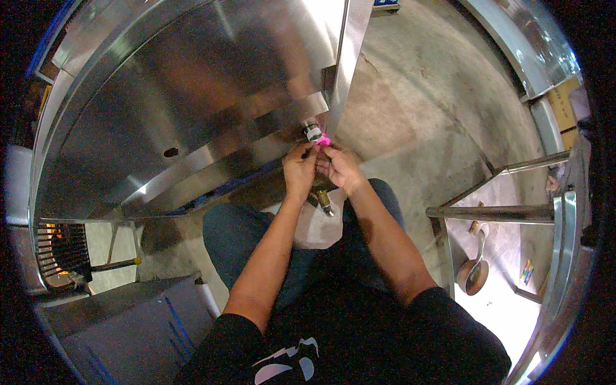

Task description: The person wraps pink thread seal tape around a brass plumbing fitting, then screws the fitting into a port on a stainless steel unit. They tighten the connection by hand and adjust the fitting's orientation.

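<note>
A short metal pipe end (312,131) sticks out from under the stainless steel panel, with a white band around it. Right against it is a small bright pink piece (324,139), which looks like a tape spool. My right hand (340,168) pinches this pink piece from the near side. Close beside it, my left hand (299,169) has its fingertips pressed together just below the pipe end; what they hold is hidden. Below both hands, a brass fitting (324,200) with a silvery end shows between my knees, over a pale surface (319,230).
A large stainless steel panel (160,96) fills the upper left, its lower edge close to my hands. Concrete floor (398,83) stretches to the right. A metal frame rail (494,213) stands at right, near a ladle-like utensil (475,276). A grey box (128,327) sits lower left.
</note>
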{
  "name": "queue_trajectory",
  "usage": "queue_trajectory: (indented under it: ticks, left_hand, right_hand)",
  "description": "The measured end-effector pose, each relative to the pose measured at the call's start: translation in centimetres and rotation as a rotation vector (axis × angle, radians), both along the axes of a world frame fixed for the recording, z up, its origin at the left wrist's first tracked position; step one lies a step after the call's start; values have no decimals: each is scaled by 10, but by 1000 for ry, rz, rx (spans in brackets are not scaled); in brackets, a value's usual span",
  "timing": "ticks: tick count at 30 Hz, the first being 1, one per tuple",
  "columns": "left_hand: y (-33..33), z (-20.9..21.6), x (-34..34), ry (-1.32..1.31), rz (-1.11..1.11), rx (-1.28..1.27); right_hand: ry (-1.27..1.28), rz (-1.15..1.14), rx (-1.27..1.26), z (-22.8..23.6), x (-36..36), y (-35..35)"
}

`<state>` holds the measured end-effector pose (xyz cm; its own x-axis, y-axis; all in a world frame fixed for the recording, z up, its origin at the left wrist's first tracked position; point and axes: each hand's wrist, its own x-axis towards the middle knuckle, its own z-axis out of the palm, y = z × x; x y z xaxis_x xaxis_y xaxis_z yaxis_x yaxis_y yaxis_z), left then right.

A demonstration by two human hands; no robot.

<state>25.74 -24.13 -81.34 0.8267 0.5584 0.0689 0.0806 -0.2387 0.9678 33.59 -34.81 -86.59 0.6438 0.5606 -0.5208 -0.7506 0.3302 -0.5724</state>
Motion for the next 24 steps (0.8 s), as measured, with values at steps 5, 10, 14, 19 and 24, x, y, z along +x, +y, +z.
queue_trajectory:
  ticks: [5, 10, 14, 19, 24]
  left_hand:
    - [-8, -3, 3, -60, 0, 71]
    - [-6, -8, 8, -56, 6, 57]
    - [-6, 1, 4, 84, 74, 27]
    - [-1, 16, -4, 22, 136, 38]
    - [1, 24, -11, 2, 162, 106]
  right_hand:
    - [177, -186, 36, -1, 18, -12]
    - [169, -216, 28, 30, 38, -20]
    - [-32, -226, -32, 60, 36, -23]
    - [-298, -241, -88, 89, 25, -23]
    - [-471, -234, -139, 102, 19, -17]
